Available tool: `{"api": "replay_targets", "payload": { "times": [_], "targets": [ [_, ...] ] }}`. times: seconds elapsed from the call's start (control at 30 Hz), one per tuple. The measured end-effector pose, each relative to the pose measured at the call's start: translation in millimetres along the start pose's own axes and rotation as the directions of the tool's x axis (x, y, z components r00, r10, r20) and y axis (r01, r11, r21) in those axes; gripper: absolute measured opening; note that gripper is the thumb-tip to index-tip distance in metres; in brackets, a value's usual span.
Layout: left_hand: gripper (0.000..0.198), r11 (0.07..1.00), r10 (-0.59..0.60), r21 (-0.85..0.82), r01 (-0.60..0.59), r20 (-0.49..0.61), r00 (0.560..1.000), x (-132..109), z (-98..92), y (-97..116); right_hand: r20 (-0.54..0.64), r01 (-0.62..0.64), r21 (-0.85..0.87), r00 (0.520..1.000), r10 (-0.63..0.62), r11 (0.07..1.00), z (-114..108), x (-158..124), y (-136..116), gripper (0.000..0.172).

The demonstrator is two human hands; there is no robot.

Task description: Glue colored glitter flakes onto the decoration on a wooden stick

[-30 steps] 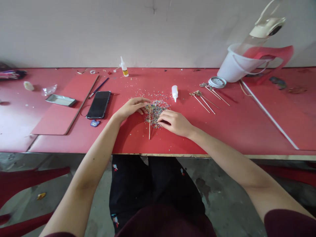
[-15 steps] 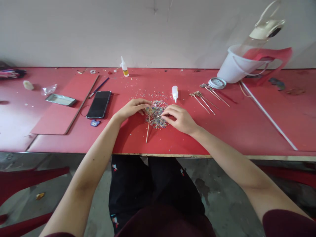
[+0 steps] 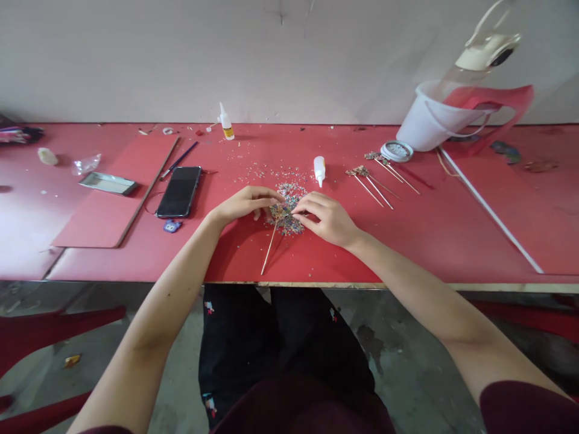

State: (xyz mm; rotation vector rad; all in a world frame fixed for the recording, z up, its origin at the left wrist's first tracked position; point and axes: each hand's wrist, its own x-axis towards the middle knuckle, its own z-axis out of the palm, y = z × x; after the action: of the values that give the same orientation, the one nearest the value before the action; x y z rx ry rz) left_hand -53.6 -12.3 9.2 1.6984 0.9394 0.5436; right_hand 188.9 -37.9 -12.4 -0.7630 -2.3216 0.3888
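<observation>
In the middle of the red table, a pile of tiny, many-coloured beads or stones (image 3: 293, 228) lies spread out. My left hand (image 3: 248, 204) has its fingers closed at the ornate head of a gold-coloured hair stick (image 3: 270, 248), whose shaft slants toward the table's front edge. From the other side comes my right hand (image 3: 329, 218), thumb and forefinger pinched close against the ornate head. Whatever sits in that pinch is too small to make out. Behind the pile lies a white glue bottle (image 3: 319, 170). More decorated hair sticks (image 3: 371, 185) rest to the right.
A phone (image 3: 180, 191), a paintbrush (image 3: 180, 159) and a grey tray (image 3: 108, 183) lie on the left. Another glue bottle (image 3: 227, 123) stands near the wall. At the back right are a round tub (image 3: 397, 151) and a white bucket (image 3: 423, 117) holding a clear bottle.
The hair stick's shaft has swung, its lower end moving left and closer to the table edge. My left fingers have shifted slightly right over its head; my right hand has edged slightly left.
</observation>
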Motion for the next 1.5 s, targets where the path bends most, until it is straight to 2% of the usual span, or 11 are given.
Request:
{"api": "replay_targets", "payload": {
  "times": [0.57,1.2,1.5],
  "targets": [
    [0.030,1.000,0.006,-0.012,-0.006,0.001,1.000,1.5,0.0,-5.6,0.051,0.010,-0.068,0.999,-0.007,0.998,2.5,1.3,-2.2,0.015],
    [0.030,1.000,0.010,0.000,-0.010,0.012,1.000,2.1,-1.1,-6.1,0.050,0.020,-0.070,0.999,-0.016,0.997,2.0,0.9,-1.2,0.016],
    [0.031,1.000,0.000,0.000,0.000,0.009,1.000,0.9,-1.1,-3.9,-0.046,-0.018,0.008,0.999,0.019,1.000,-0.3,0.4,0.5,0.011]
  ]
}}
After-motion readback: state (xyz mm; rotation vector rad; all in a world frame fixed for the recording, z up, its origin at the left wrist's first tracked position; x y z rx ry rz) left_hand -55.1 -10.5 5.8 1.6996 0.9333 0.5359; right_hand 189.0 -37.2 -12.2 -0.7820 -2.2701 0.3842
